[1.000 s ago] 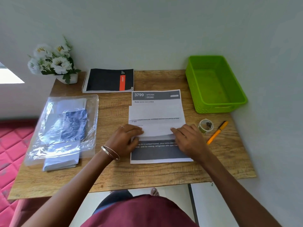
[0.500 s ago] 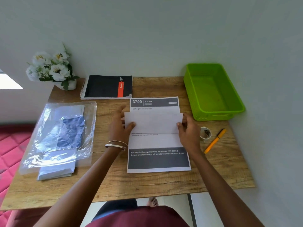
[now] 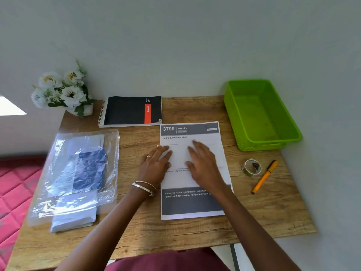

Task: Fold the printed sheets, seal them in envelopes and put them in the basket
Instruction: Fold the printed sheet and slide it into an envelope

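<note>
Item: printed sheet [image 3: 192, 204], headed "3799 KITCHEN" and "Make juice ice cubes", lying flat and unfolded on the wooden table [image 3: 273, 216]. We find it directly under both hands, its dark lower band extending toward the body from the wrists.

Item: left hand [image 3: 155, 165], palm down, fingers straight and spread, resting on the sheet's left edge; it grips nothing. A ring and two bangles show on it.

Item: right hand [image 3: 203, 163], palm down on the middle of the sheet, fingers extended and slightly blurred; it grips nothing.

Item: green basket [image 3: 261, 146], well out to the right of the right hand and farther from the body, at the table's far corner.

Item: tape roll [image 3: 252, 167] and orange pen [image 3: 263, 178], on the table right of the right hand, side by side, the pen on the outer side.

Item: clear plastic bag [image 3: 111, 153] holding envelopes [image 3: 74, 220], left of the left hand; the white stack sticks out of its near end.

Item: black spiral notebook [image 3: 129, 111], beyond the left hand's fingertips.

Item: white flowers [image 3: 60, 87] in a pot, beyond and left of the left hand, at the wall.
</note>
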The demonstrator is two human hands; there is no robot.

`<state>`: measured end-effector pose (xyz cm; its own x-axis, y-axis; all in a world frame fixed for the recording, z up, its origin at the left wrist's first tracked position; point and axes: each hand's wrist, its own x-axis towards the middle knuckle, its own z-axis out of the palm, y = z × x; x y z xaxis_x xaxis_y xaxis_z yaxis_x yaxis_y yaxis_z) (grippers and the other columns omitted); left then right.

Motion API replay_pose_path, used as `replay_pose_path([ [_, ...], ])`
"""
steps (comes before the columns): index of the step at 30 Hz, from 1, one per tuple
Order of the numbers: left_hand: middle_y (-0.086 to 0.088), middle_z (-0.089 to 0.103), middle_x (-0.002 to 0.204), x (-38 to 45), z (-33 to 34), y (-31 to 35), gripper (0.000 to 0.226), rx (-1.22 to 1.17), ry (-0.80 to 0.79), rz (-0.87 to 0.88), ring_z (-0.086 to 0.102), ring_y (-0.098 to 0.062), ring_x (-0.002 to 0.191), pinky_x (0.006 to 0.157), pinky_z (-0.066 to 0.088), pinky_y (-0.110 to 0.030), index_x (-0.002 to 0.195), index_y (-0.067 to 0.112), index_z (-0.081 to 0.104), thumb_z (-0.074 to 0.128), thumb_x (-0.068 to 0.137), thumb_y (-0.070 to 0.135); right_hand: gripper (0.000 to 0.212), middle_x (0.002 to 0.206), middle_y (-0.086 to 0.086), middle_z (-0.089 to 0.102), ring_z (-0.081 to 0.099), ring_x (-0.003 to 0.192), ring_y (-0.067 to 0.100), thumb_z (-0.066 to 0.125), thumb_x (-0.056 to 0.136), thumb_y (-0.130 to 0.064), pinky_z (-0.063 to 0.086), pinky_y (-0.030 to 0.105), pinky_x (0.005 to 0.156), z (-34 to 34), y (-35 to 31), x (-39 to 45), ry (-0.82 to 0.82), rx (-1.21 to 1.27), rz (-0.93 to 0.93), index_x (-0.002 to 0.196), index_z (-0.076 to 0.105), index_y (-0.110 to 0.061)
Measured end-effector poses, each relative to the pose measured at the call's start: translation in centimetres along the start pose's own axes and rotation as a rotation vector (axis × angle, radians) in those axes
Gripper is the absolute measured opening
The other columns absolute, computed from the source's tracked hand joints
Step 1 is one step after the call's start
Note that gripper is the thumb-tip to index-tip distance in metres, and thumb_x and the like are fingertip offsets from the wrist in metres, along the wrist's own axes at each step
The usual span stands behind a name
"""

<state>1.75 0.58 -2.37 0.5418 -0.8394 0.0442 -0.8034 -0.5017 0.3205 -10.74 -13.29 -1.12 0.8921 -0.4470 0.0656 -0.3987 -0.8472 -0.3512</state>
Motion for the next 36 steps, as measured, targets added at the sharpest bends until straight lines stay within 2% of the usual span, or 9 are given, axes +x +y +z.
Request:
replay_pose_path([
  [3,-0.009,0.046,0.141,-0.2,0.0,-0.4,0.051,0.046,-0.037,0.056,0.04,-0.033,0.13,0.095,0.038,-0.051,0.131,0.013,0.051,0.065,0.083,0.023,0.054,0.154,0.014,0.027,0.021,0.144,0.03,0.047,0.096,-0.033,0.015,0.043,0.115,1.2,-1.0,0.6,-0.145,-0.068,-0.128,0.142,0.038,-0.006],
  [8,-0.001,0.011,0.156,0.0,-0.5,-0.8,0.064,0.123,-0.183,0.079,0.008,-0.023,0.143,0.111,0.017,-0.042,0.147,0.019,0.02,0.045,0.093,0.042,0.079,0.159,0.007,0.011,0.007,0.147,0.02,0.025,0.09,-0.06,0.001,0.031,0.115,0.3,1.4,0.1,-0.209,-0.108,-0.014,0.149,0.019,-0.008],
  [12,-0.007,0.033,0.149,0.4,-1.1,-1.0,0.066,0.195,-0.171,0.141,0.032,-0.032,0.135,0.102,0.032,-0.047,0.139,0.013,0.04,0.059,0.084,0.045,0.115,0.159,0.007,0.007,0.003,0.147,0.018,-0.002,0.066,-0.085,0.0,0.03,0.116,-1.4,4.3,-0.7,-0.269,-0.146,0.062,0.15,0.012,-0.007],
  [17,-0.012,0.067,0.112,1.1,-1.1,-1.3,0.057,0.382,-0.08,0.293,0.066,-0.034,0.095,0.072,0.054,-0.044,0.105,0.01,0.069,0.077,0.063,0.048,0.088,0.16,0.01,0.005,0.002,0.147,0.019,0.046,0.089,-0.058,0.002,0.027,0.117,-2.9,5.0,-0.2,-0.341,-0.136,0.064,0.15,0.012,-0.004],
  [21,-0.018,0.066,0.111,1.0,-1.2,-1.6,0.048,0.436,-0.008,0.407,0.066,-0.038,0.093,0.073,0.053,-0.044,0.109,0.009,0.066,0.038,0.083,0.038,0.085,0.159,0.011,0.007,0.004,0.147,0.02,0.051,0.09,-0.051,0.0,0.025,0.116,-3.3,5.2,0.3,-0.361,-0.112,0.028,0.149,0.013,-0.003],
  [25,-0.013,0.069,0.104,1.1,-2.1,-2.3,0.031,0.384,0.067,0.501,0.068,-0.03,0.089,0.073,0.052,-0.042,0.105,0.01,0.066,0.052,0.081,0.023,0.076,0.158,0.012,0.012,0.007,0.147,0.021,0.051,0.093,-0.045,-0.003,0.02,0.112,-3.6,5.9,-0.1,-0.32,-0.083,-0.022,0.148,0.019,-0.003],
  [28,-0.008,0.072,0.095,1.4,-2.7,-2.9,0.022,0.155,0.121,0.365,0.07,-0.025,0.079,0.074,0.053,-0.042,0.091,0.011,0.07,0.073,0.069,0.014,0.07,0.153,0.017,0.027,0.02,0.144,0.027,0.051,0.089,-0.045,0.005,0.023,0.113,-3.3,6.6,-0.5,-0.269,-0.013,-0.069,0.143,0.035,-0.003],
  [31,-0.008,0.073,0.094,1.3,-3.2,-2.9,0.019,-0.193,0.187,0.215,0.07,-0.023,0.083,0.073,0.057,-0.039,0.091,0.008,0.07,0.055,0.082,0.016,0.062,0.144,0.014,0.044,0.036,0.137,0.027,0.053,0.084,-0.043,0.017,0.025,0.112,-3.0,7.0,-0.7,-0.19,0.055,-0.082,0.133,0.051,-0.006],
  [36,0.003,0.072,0.088,0.8,-4.2,-1.7,0.014,-0.519,0.342,-0.101,0.063,-0.004,0.077,0.068,0.039,0.001,0.092,0.01,0.072,0.066,0.082,0.005,0.035,0.115,0.009,0.067,0.058,0.11,0.027,0.062,0.082,-0.026,0.032,0.018,0.098,-3.3,6.3,-1.0,0.125,0.27,-0.048,0.112,0.068,-0.008],
])
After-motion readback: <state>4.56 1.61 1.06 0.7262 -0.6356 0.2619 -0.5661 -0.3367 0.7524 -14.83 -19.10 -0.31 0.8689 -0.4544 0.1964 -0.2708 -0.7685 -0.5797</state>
